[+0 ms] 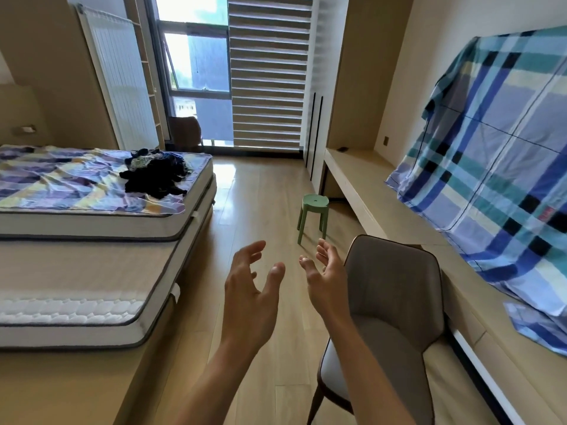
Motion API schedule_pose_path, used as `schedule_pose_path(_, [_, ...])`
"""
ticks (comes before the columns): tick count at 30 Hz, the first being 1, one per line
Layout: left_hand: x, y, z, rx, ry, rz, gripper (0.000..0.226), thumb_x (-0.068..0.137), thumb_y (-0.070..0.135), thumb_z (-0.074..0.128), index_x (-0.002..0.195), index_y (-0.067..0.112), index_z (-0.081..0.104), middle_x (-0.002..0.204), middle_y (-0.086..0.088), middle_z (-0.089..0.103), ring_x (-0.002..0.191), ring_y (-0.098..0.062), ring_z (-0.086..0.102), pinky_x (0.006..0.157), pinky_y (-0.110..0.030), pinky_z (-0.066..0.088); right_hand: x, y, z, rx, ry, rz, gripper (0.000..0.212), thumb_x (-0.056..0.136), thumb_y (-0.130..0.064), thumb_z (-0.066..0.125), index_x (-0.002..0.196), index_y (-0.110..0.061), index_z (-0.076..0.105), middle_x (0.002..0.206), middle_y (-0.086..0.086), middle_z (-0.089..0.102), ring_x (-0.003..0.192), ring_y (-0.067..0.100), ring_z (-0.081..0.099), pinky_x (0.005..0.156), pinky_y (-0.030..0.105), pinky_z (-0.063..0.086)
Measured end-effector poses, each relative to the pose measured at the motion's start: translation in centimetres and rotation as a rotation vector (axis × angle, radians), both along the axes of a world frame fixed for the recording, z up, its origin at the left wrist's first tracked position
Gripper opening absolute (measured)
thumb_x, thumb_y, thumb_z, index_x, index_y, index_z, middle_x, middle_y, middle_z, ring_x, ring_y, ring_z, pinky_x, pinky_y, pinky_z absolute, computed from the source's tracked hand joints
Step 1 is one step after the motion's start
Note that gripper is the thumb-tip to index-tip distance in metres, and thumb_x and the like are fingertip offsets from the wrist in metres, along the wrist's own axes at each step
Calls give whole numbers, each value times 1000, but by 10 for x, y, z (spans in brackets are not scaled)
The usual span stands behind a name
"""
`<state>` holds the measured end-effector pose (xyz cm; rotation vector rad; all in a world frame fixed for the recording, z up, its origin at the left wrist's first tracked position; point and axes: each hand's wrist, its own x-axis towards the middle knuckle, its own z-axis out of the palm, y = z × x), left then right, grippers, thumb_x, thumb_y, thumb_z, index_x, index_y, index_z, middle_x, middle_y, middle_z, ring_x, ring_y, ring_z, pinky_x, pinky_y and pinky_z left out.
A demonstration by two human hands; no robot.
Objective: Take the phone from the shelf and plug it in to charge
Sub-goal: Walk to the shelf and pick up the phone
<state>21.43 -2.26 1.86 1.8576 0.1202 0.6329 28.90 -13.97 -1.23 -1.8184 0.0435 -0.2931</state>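
though far from the phone (342, 149) — both hands empty, fingers spread

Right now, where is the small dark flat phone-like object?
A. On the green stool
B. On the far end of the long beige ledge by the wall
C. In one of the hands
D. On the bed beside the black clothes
B: the small dark flat object lies on the far end of the long beige ledge; both hands are open and empty.

Two bare hands are seen, the left hand (250, 289) at six o'clock and the right hand (326, 279) beside it, both empty with fingers spread. Two stacked mattresses (92, 271) are counted at nine o'clock. One green stool (313, 216), two chairs (395, 302) (185, 131), and one dark phone (342, 149) at two o'clock are counted.
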Motion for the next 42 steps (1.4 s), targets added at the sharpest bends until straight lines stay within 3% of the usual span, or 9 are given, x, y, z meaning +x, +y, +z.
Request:
schedule_pose_path(6, [101,23,-9,-39,54,-14,38,91,34,61,128,29,53,135,9,57,121,-10,56,101,-32,48,97,25,-6,-35,15,16,56,92,-36,63,143,-25,43,146,-1,52,130,17,51,108,44,45])
schedule_pose_path(12, [224,53,-26,-56,83,-69,35,91,35,60,126,28,56,130,10,59,116,-10,59,91,-23,49,210,57,-14,-39,11,-12,57,93,-36,63,144,-25,41,147,-1,51,130,18,51,107,39,46])
schedule_pose_path(20, [415,104,-14,-75,101,-211,35,92,35,59,126,27,55,124,14,58,116,-6,57,93,-27,51,391,100,-1,-10,20,-95,55,92,-36,63,143,-24,44,144,1,53,127,18,53,96,29,44])
schedule_pose_path(24, [496,115,-23,-75,114,-246,34,92,36,59,125,28,56,123,16,59,117,-3,57,91,-23,49,470,110,-6,23,36,-111,52,92,-36,62,141,-26,44,143,2,53,128,19,53,98,32,46])
schedule_pose_path(28, [593,121,-38,-61,143,-256,32,91,39,59,123,33,55,118,22,57,116,-3,56,93,-28,51,563,115,-17,44,41,-125,54,92,-35,62,142,-24,44,143,2,54,128,19,53,104,39,47])
schedule_pose_path(31, [671,123,-44,-46,142,-264,30,91,41,58,120,37,55,114,26,56,114,0,56,87,-21,49,641,115,-21,52,35,-112,54,92,-31,63,142,-21,45,143,4,54,127,20,53,106,41,47])
schedule_pose_path(35, [777,124,-38,-31,160,-276,27,91,42,58,118,39,55,119,20,57,113,-2,56,80,-17,45,747,112,-18,64,31,-102,52,93,-27,62,142,-19,45,143,7,54,128,21,53,107,43,46])
schedule_pose_path(42, [952,139,-15,-57,137,-232,31,93,38,56,123,31,57,127,9,60,117,-8,57,87,-24,47,925,124,-5,51,48,-85,50,92,-29,63,139,-21,47,139,4,56,126,18,53,106,40,46])
